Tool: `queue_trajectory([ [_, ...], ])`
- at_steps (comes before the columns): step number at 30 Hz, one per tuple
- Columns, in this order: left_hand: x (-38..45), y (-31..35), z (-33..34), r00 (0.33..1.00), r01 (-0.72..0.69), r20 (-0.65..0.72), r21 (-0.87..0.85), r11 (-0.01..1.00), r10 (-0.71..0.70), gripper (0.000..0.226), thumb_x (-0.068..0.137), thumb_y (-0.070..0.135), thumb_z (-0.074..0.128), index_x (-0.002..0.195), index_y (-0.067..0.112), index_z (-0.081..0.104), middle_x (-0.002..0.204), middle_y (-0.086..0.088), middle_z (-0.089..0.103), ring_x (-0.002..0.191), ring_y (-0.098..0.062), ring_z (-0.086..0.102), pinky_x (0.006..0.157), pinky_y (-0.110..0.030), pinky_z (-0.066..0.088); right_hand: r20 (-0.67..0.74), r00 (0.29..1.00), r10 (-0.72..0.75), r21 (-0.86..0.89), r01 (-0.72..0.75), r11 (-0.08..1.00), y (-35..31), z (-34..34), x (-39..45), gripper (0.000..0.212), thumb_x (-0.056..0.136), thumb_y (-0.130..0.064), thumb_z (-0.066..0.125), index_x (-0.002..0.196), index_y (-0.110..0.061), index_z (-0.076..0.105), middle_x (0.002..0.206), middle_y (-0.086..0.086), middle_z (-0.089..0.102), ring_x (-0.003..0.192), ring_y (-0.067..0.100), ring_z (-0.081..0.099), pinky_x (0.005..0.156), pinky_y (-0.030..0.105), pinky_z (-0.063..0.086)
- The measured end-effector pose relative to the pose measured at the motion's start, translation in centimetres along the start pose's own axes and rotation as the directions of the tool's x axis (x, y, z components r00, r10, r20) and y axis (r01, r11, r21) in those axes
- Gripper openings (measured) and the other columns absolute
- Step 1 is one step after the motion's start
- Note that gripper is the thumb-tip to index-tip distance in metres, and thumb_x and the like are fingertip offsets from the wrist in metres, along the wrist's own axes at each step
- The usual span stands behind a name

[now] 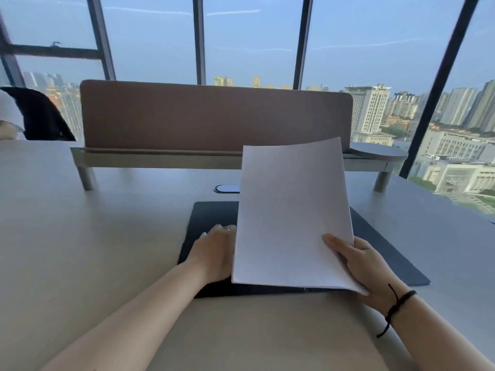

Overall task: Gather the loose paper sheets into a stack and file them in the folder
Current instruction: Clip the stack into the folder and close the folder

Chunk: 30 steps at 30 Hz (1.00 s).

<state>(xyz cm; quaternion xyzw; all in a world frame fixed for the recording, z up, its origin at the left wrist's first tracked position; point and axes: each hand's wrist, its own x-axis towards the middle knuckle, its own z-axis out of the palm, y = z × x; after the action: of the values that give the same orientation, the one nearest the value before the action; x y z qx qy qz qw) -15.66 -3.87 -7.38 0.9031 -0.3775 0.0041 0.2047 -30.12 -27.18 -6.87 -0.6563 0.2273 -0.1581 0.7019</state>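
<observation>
A stack of white paper sheets (292,210) stands tilted up over a dark folder (211,215) that lies flat on the desk. My right hand (361,266) grips the stack at its lower right corner, thumb on the front face. My left hand (214,250) rests palm down on the left part of the folder, its fingertips touching the stack's left edge. The paper hides the middle of the folder. Whether the folder lies open or closed cannot be told.
The pale desk (93,236) carries a brown divider screen (214,116) on a raised shelf at the back. An oval cable port (226,188) sits just beyond the folder. A dark chair back (40,116) stands at far left. Tall windows lie behind.
</observation>
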Motion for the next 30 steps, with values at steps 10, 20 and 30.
queue_trajectory([
  [10,-8.3,-8.4,-4.6,0.986,0.131,-0.130,0.238,0.962,-0.102,0.026,0.074,0.030,0.051,0.058,0.025,0.031,0.056,0.011,0.023,0.053,-0.015,0.034,0.051,-0.027,0.023,0.120,0.984,0.136,-0.031,-0.133,0.991,0.8,10.2,-4.5,0.027,0.097,-0.026,0.063,0.111,-0.005,0.071,0.103,0.017,0.078,0.096,0.041,0.073,0.094,0.058,0.055],
  [20,-5.7,-6.9,-7.4,0.818,0.204,0.164,-0.979,0.011,-0.552,0.050,0.103,0.037,0.042,0.081,0.005,0.074,0.073,-0.009,0.076,0.048,-0.019,0.069,0.043,-0.019,0.049,0.152,0.968,0.198,0.000,-0.200,0.980,1.0,13.3,-5.5,0.022,0.098,-0.019,0.061,0.110,-0.004,0.069,0.099,0.016,0.079,0.083,0.035,0.074,0.075,0.044,0.061],
  [30,-5.3,-7.4,-6.4,0.878,0.371,0.359,-0.928,-0.023,-0.317,0.034,0.097,0.029,0.052,0.117,0.008,0.070,0.110,-0.015,0.076,0.090,-0.031,0.075,0.084,-0.044,0.052,0.195,0.963,0.188,-0.094,-0.172,0.981,-1.0,12.2,-2.4,0.025,0.098,-0.020,0.061,0.112,-0.001,0.069,0.101,0.018,0.079,0.085,0.034,0.075,0.070,0.037,0.062],
])
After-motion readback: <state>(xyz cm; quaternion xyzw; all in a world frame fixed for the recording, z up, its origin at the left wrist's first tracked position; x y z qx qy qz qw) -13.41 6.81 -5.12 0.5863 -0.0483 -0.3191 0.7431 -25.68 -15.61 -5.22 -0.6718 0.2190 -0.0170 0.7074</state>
